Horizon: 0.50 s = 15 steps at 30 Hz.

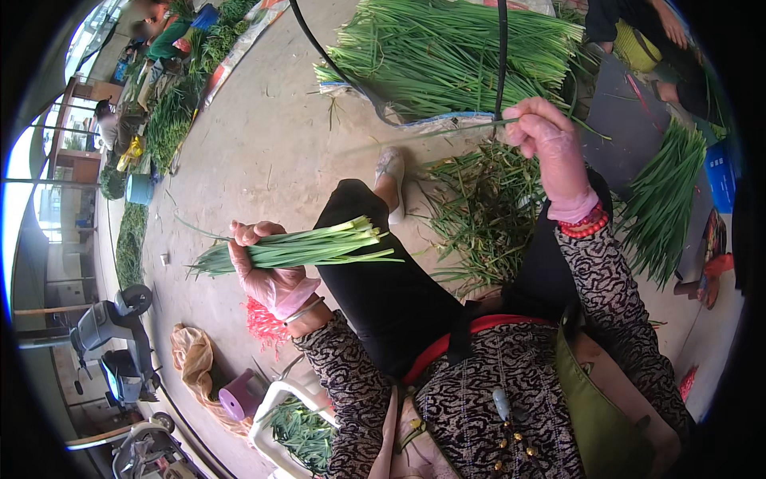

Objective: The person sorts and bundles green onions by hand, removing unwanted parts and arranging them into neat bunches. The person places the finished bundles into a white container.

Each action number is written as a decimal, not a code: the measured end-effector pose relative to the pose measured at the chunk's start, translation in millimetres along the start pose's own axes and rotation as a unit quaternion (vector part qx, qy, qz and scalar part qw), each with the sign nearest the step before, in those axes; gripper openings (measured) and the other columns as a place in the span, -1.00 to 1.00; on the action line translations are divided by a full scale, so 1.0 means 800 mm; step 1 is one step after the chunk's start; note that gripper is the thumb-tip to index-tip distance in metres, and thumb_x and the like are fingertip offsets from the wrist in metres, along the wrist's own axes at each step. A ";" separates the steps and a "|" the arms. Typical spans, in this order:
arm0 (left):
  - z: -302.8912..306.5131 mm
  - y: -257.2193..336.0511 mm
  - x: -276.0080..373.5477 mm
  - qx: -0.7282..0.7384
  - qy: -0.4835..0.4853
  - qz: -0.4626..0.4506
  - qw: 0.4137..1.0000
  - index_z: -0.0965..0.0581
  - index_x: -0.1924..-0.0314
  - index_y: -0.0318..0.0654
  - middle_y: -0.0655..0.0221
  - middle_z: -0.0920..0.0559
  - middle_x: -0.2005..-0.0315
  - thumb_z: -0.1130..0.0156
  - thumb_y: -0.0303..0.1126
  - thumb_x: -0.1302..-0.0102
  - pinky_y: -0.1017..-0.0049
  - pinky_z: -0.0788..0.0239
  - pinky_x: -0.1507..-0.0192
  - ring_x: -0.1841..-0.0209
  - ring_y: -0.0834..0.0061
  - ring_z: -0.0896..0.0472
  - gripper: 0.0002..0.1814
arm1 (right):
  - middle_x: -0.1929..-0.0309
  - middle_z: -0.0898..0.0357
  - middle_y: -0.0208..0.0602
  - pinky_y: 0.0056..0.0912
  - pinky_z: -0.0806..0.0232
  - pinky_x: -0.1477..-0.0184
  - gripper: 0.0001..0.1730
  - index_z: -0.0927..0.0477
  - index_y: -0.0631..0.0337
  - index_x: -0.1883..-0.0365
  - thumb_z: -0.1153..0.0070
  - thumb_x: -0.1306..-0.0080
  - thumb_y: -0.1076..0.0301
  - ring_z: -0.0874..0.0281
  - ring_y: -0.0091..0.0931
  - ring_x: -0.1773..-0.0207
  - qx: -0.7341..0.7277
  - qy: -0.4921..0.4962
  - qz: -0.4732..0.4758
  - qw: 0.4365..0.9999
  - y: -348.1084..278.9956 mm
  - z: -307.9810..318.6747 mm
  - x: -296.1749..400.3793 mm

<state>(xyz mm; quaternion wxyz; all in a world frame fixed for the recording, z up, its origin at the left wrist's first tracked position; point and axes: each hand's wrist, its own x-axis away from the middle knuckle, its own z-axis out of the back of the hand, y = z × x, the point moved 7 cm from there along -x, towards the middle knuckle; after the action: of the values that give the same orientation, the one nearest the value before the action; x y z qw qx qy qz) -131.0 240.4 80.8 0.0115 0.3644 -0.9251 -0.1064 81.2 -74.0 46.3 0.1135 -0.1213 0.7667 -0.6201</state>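
Note:
My left hand (263, 263), in a thin translucent glove, is closed around a bunch of green garlic chives (323, 245), whose pale cut ends point right. Raised at the upper right, my gloved right hand (538, 129) pinches a thin green leaf (461, 129) between thumb and finger; the leaf trails left and is blurred. Beyond the hands lies a large heap of chives (443, 54) on a sheet with a blue edge. Between my legs is a pile of loose, partly withered leaves (485, 209) on the concrete floor.
At the right, another chive bunch (664, 191) lies on a dark mat near a blue box (720, 176). Red ties (266, 323), a purple stool or tub (240, 395) and a white basket of greens (299, 431) are at lower left. Scooters stand far left; other people sit near the upper corners.

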 end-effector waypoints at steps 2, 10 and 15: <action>-0.001 0.000 0.000 0.034 -0.020 0.010 0.999 -0.45 0.10 -0.39 0.38 -0.47 0.46 -0.07 -0.45 -0.31 0.31 -0.37 0.10 0.37 0.46 -0.42 -0.80 | 0.34 -0.56 -0.33 -0.56 -0.30 0.21 -0.70 -0.51 0.30 0.10 -0.02 -0.24 0.35 -0.45 -0.58 0.32 0.129 -0.005 -0.004 0.992 0.023 0.055 -0.013; -0.017 -0.025 0.004 0.057 -0.069 0.058 0.994 -0.41 0.08 -0.42 0.37 -0.45 0.48 -0.02 -0.49 -0.32 0.31 -0.37 0.09 0.35 0.44 -0.41 -0.80 | -0.14 -0.42 -0.08 -0.38 -0.23 -0.18 -0.34 -0.28 0.32 -0.24 -0.08 -0.32 0.06 -0.37 -0.37 -0.20 0.058 -0.238 0.040 0.969 0.022 -0.061 0.048; -0.024 -0.030 0.006 0.032 -0.064 0.043 0.996 -0.43 0.10 -0.43 0.37 -0.45 0.49 -0.05 -0.49 -0.30 0.29 -0.35 0.10 0.38 0.45 -0.42 -0.80 | 0.10 -0.56 -0.28 -0.50 -0.37 0.02 -0.55 -0.47 0.38 -0.01 -0.10 -0.33 0.18 -0.53 -0.56 0.07 -0.064 -0.302 0.105 0.945 -0.023 -0.112 0.064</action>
<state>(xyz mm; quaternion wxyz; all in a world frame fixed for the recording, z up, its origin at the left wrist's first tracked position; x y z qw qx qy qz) -116.3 216.4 94.2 -0.0554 0.3173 -0.9415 -0.0990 4.7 -11.4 81.6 0.3963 -0.2289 0.7428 -0.4887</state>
